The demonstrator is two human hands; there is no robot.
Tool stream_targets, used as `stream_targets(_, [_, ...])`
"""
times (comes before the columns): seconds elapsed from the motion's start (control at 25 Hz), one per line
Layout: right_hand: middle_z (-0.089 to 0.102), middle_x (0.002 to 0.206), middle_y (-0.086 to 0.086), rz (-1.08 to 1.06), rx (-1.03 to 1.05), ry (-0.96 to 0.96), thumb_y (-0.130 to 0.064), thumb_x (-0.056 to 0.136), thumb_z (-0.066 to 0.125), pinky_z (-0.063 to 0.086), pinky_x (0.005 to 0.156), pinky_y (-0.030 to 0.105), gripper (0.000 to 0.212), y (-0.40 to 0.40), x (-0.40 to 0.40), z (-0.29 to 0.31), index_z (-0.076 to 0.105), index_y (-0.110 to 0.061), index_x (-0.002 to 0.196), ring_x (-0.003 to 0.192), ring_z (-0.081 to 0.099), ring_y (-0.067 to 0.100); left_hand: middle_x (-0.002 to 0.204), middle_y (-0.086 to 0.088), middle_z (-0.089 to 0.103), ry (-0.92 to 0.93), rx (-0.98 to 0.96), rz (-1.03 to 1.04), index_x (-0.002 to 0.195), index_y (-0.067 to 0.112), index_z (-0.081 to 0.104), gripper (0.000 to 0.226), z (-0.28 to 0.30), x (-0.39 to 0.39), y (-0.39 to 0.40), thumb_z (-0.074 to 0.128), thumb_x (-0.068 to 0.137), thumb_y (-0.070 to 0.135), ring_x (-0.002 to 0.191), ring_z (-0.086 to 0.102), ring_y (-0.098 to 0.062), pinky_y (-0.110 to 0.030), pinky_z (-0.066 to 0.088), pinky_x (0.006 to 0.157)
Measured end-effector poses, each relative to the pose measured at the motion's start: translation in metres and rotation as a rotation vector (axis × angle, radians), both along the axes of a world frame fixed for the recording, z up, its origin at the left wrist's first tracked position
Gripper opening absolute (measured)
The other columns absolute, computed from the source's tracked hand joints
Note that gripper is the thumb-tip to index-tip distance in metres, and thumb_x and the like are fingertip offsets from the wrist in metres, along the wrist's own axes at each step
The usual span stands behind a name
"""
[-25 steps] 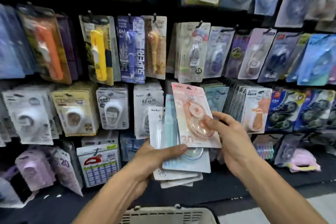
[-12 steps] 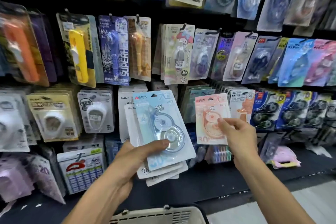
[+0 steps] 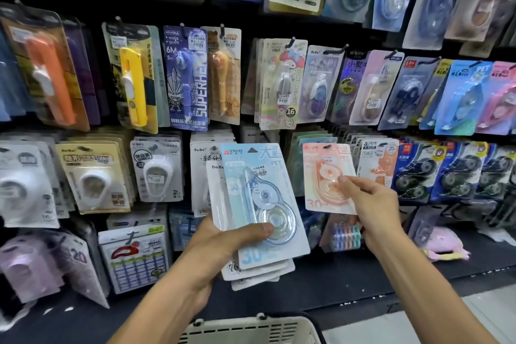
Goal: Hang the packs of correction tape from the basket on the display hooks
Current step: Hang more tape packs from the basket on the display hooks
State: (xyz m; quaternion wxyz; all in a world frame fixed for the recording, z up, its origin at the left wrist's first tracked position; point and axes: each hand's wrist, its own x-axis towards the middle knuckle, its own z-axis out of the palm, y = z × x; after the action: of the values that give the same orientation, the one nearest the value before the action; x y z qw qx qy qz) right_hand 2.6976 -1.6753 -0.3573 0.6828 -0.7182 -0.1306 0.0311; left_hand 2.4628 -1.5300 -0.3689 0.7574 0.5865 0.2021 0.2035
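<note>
Left hand (image 3: 223,243) grips a fanned stack of packs (image 3: 259,268), thumb across the front of the top one, a blue correction tape pack (image 3: 262,204), held upright with a slight tilt, near the viewer and clear of the display.

Right hand (image 3: 371,209) pinches a pink correction tape pack (image 3: 325,176) at its lower right, fingers (image 3: 344,180) on the blister. This pack stands upright, long axis vertical, just left of and above the fingers, its top hole at a display hook (image 3: 326,146); whether the hook has entered cannot be told. The right hand is the nearer one to that hook, so the seating push falls to it.

The pegboard wall is crowded: hanging packs sit close on both sides. The basket (image 3: 251,329) is at the bottom edge.
</note>
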Motion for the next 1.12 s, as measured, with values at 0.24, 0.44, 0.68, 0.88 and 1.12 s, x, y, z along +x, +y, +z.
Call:
stream_targets(0.24, [0.061,0.131,0.001,-0.01,-0.356,-0.165,-0.038,0.093,0.068,0.051,0.089,0.038,0.037,0.006,-0.028,-0.006,0.062,-0.024,0.126,0.109,0.06,0.019,0.1,0.008,0.081,-0.01,0.031,0.121,0.118,0.027,0.068,0.079,-0.003,0.005,0.0,0.101,0.046,0.027,0.09,0.077,-0.009,-0.019,0.057,0.07])
stream_targets(0.44, [0.073,0.103,-0.018,0.65,-0.134,-0.034,-0.05,0.073,0.082,0.052,0.079,0.015,0.042,0.028,-0.081,-0.005,0.071,-0.031,0.109,0.095,0.066,-0.006,0.103,0.008,0.08,-0.014,0.099,0.085,0.118,0.027,0.069,0.061,-0.004,0.008,-0.002,0.093,0.062,0.022,0.093,0.077,-0.008,-0.013,0.056,0.066])
stream_targets(0.68, [0.076,0.097,-0.001,0.436,0.287,0.052,-0.03,0.07,0.084,0.057,0.075,0.026,0.03,0.019,-0.058,0.001,0.071,-0.02,0.096,0.086,0.072,0.01,0.103,0.002,0.081,-0.033,0.076,0.062,0.12,0.025,0.067,0.081,-0.005,0.002,0.001,0.101,0.046,0.032,0.095,0.077,-0.016,-0.031,0.059,0.083])
stream_targets(0.88, [0.068,0.111,-0.01,0.052,0.162,-0.002,-0.019,0.09,0.075,0.054,0.085,0.028,0.017,0.0,-0.004,-0.001,0.072,-0.02,0.107,0.098,0.067,0.005,0.11,0.002,0.079,-0.057,0.06,0.099,0.124,0.027,0.066,0.086,0.0,0.0,0.009,0.096,0.045,0.038,0.102,0.076,-0.019,-0.043,0.053,0.098])
stream_targets(1.12, [0.066,0.105,-0.012,0.045,0.068,0.039,-0.027,0.082,0.083,0.047,0.073,0.028,0.01,0.001,0.009,-0.006,0.076,-0.033,0.087,0.113,0.057,0.018,0.108,0.003,0.08,-0.04,0.048,0.132,0.124,0.027,0.066,0.08,-0.004,0.007,0.007,0.1,0.052,0.025,0.099,0.077,-0.018,-0.04,0.056,0.091])
